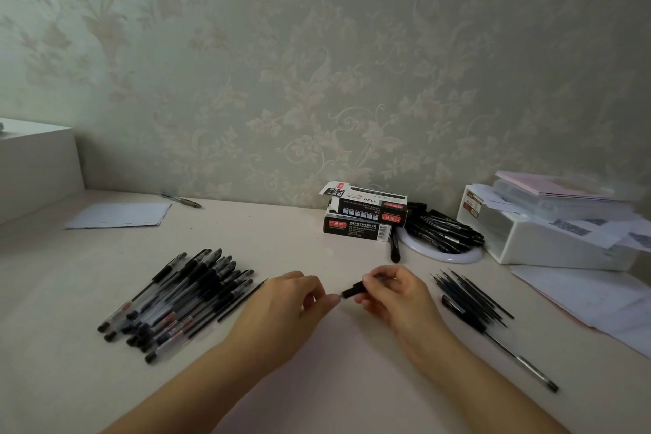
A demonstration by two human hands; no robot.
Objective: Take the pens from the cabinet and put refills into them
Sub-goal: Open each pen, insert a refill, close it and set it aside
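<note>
Progress: mid-task, it seems | pens heaped at desk left, look assembled | refills loose at right | right hand grasps pen barrel at desk middle | left hand pinches at its tip | more pens wait near back edge

The right hand grips a short black pen part, its tip meeting the left hand fingertips. A heap of pens lies left of the left hand; loose refills lie right of the right hand on the table.
</note>
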